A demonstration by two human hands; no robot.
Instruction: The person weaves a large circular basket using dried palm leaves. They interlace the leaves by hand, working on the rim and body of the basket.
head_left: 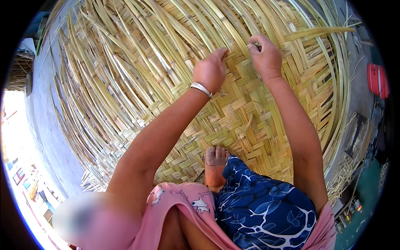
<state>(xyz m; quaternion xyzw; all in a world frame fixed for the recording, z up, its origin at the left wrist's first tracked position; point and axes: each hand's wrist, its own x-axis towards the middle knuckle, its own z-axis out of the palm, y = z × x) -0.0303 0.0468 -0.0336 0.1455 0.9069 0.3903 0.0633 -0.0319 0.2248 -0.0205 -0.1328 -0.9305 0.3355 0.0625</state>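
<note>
A large mat (pixel 250 121) of split bamboo strips spreads out below me, tightly plaited near my foot. Beyond the plaited part, long loose strips (pixel 137 46) fan out to the far side and the left. My left hand (pixel 210 71), with a pale bangle (pixel 202 89) at the wrist, is closed low over the strips; whatever its fingers grip is hidden. To its right, my right hand (pixel 266 58) has thumb and fingers curled together around a small piece of bamboo strip (pixel 255 44). A wider strip (pixel 321 32) lies crosswise just right of that hand.
My bare foot (pixel 216 156) rests on the mat's near part, beside blue patterned cloth (pixel 266 204) over my leg. Grey floor (pixel 43 121) borders the mat at left. On the right are a red object (pixel 377 80), a dark board (pixel 357 132) and bamboo scraps (pixel 343 173).
</note>
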